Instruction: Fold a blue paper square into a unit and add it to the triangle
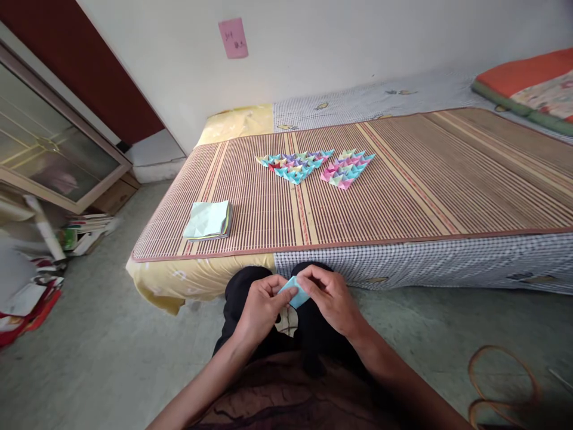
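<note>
Both of my hands meet over my lap and pinch a small light-blue folded paper. My left hand grips its left side with curled fingers. My right hand holds its right side, fingers bent over the top. On the bamboo mat ahead lie two triangular clusters of folded paper pieces, a mostly blue one and a pink-and-green one. A stack of flat coloured paper squares rests near the mat's front left corner.
The mat covers a low bed with a checked sheet and a yellow sheet. Books and papers clutter the floor at left beside a glass-fronted cabinet. A loop of cord lies on the floor at right.
</note>
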Tool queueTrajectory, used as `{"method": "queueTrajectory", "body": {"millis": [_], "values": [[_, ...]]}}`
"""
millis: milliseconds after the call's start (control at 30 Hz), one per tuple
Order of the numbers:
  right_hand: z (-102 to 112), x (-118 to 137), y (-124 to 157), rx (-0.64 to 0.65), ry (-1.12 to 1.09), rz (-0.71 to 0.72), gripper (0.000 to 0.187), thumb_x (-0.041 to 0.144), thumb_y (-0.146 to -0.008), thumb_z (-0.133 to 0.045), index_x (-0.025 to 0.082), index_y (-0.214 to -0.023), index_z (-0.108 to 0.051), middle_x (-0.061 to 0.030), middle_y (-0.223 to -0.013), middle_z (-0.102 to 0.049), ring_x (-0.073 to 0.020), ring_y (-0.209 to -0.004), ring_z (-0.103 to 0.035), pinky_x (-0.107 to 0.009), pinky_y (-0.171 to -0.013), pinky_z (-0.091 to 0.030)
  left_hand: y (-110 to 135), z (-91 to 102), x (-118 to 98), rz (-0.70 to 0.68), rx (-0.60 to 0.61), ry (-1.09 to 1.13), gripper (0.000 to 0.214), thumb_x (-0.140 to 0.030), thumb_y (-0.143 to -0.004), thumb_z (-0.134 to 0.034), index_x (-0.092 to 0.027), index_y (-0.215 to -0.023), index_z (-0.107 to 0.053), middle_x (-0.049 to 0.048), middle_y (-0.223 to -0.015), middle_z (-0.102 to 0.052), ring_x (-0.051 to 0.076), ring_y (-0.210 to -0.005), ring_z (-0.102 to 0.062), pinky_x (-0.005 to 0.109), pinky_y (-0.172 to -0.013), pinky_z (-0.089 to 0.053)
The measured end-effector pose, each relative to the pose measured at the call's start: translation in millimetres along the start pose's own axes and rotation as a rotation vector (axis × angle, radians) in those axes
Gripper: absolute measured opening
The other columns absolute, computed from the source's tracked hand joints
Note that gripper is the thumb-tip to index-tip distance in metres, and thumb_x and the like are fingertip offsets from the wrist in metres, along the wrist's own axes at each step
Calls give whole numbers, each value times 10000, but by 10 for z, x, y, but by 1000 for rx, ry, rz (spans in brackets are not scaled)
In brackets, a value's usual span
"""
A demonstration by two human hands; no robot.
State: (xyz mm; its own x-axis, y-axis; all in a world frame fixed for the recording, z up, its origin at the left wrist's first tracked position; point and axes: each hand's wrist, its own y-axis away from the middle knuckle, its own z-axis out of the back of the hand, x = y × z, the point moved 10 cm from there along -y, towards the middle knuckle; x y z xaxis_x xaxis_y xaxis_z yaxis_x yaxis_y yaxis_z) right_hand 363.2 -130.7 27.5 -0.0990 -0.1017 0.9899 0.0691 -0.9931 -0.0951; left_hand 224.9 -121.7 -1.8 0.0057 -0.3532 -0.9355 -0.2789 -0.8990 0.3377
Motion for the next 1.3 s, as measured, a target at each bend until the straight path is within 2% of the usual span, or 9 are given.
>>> {"method": "queueTrajectory", "body": {"millis": [133,300,533,667,767,933,1100,1300], "values": [[104,-36,1,-5,-10,-33,321,425,-1035,-517,200,-917,-713,-28,-792,-696,-178,-717,-645,-286,-685,-512,-23,129,-49,-43,-104,110,341,-415,-682,-910,-144,-643,-707,2,-603,-617,99,-565,-484,215,-566,-390],[71,14,20,40,64,1,202,363,-965,-632,197,-860,-682,-1,-725,-641,-165,-669,-585,-273,-609,-449,-29,141,-42,-34,-118,173,315,-387,-675,-912,-153,-632,-706,-4,-605,-614,104,-585,-493,222,-612,-420],[-32,72,29,8,77,61,315,355,-987,-595,207,-711,-567,32,-626,-497,-136,-584,-450,-280,-552,-334,11,68,-37,-14,-90,217,320,-375,-657,-930,-149,-638,-705,0,-623,-626,108,-592,-506,231,-621,-422],[-35,56,48,8,27,37,379,361,-1001,-566,211,-659,-502,36,-609,-457,-134,-576,-434,-291,-559,-319,30,19,-61,-18,-51,252,314,-377,-661,-937,-143,-675,-728,4,-652,-644,108,-612,-520,229,-649,-431],[-43,47,54,23,11,27,388,372,-1012,-553,213,-664,-492,35,-618,-454,-138,-588,-448,-294,-576,-333,36,-19,-75,-26,-22,260,296,-375,-692,-923,-145,-697,-738,11,-671,-659,113,-624,-528,234,-663,-433],[-81,58,57,39,15,49,262,360,-991,-592,219,-781,-526,35,-687,-481,-142,-626,-460,-281,-590,-366,37,-43,-67,-42,-15,235,307,-390,-721,-902,-145,-685,-721,11,-667,-632,122,-638,-509,242,-664,-415],[-61,82,71,14,30,91,276,346,-989,-599,222,-756,-518,38,-674,-462,-141,-618,-443,-283,-582,-347,33,-27,-39,-57,-21,191,310,-408,-738,-889,-150,-705,-719,6,-666,-605,128,-639,-496,249,-650,-403],[-58,60,57,52,6,63,311,359,-961,-627,218,-697,-540,32,-638,-508,-147,-614,-479,-283,-587,-372,47,-55,-80,-64,60,69,367,-490,-789,-849,-159,-734,-699,8,-660,-616,122,-593,-489,239,-585,-389]]}}
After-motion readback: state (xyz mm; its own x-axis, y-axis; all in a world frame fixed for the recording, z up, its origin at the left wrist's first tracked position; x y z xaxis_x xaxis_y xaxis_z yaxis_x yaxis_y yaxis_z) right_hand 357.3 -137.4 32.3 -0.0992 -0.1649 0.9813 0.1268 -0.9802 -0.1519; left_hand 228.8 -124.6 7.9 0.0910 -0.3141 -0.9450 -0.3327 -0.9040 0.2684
